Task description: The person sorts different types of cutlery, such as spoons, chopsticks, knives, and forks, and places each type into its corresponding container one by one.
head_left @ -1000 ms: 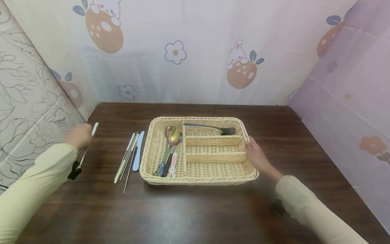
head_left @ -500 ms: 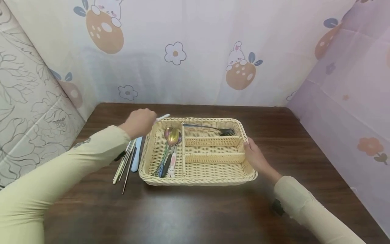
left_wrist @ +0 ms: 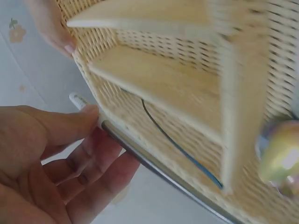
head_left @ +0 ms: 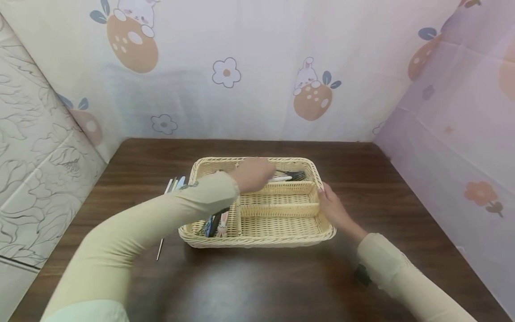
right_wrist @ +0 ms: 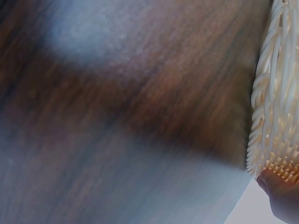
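Observation:
My left hand (head_left: 254, 174) is over the back compartment of the wicker cutlery basket (head_left: 257, 242). Between thumb and fingers it pinches a chopstick (left_wrist: 163, 172) with a white end and a metal shaft. Beneath that hand, a dark fork (head_left: 297, 175) with a bluish handle lies in the same compartment. My right hand (head_left: 338, 210) grips the basket's right rim, its thumb on the wicker. In the left compartment, several utensils lie partly under my left forearm, among them a rabbit-handled one (head_left: 222, 226). The left wrist view shows a gold-coloured spoon bowl (left_wrist: 280, 158) there.
Left of the basket, a light blue knife (head_left: 181, 181) and several chopsticks (head_left: 167, 186) lie on the dark wooden table (head_left: 281, 286), mostly behind my left sleeve. Two wicker dividers (head_left: 277, 210) split the basket's right part. Patterned curtains (head_left: 265, 107) close off the back and sides.
My left hand has carried the chopstick rightward from the table's left side, past the basket's left rim, to the back compartment. My right hand keeps its grip on the rim.

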